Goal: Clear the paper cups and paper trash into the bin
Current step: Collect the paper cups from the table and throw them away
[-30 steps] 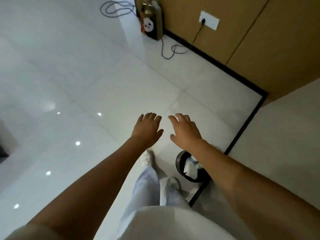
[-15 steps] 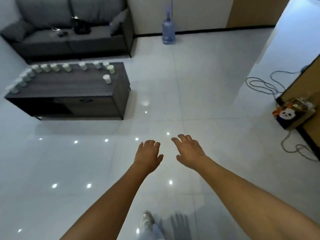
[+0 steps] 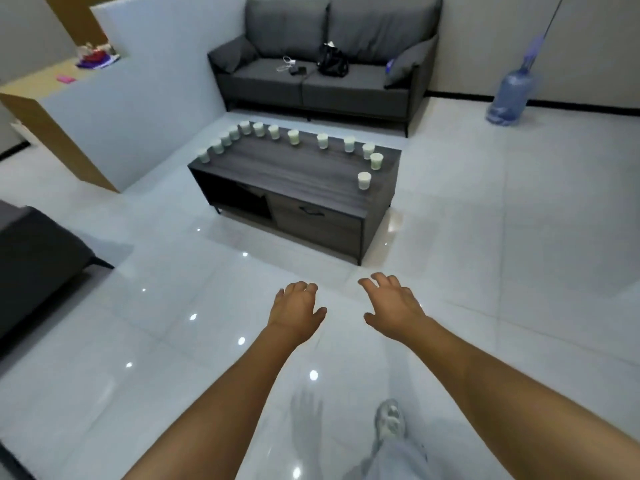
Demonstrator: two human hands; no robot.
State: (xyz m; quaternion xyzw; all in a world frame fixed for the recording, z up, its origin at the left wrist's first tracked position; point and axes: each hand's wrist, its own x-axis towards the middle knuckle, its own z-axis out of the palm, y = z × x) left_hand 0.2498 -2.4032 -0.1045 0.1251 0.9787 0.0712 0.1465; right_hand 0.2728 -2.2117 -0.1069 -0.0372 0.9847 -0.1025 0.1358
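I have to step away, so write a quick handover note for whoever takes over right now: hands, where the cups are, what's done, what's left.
Left hand: open, empty, held out over the floor.
Right hand: open, empty, fingers loosely spread.
Paper cups: all upright on the dark coffee table ahead, lined along its far and left edges, with a few down the right end; nearest is the cup at the right end.
Bin: not in view now. No loose paper trash is visible.
Done: cannot be told from this view; nothing is in hand.
Left: walk to the table, collect every cup, carry them to the bin.
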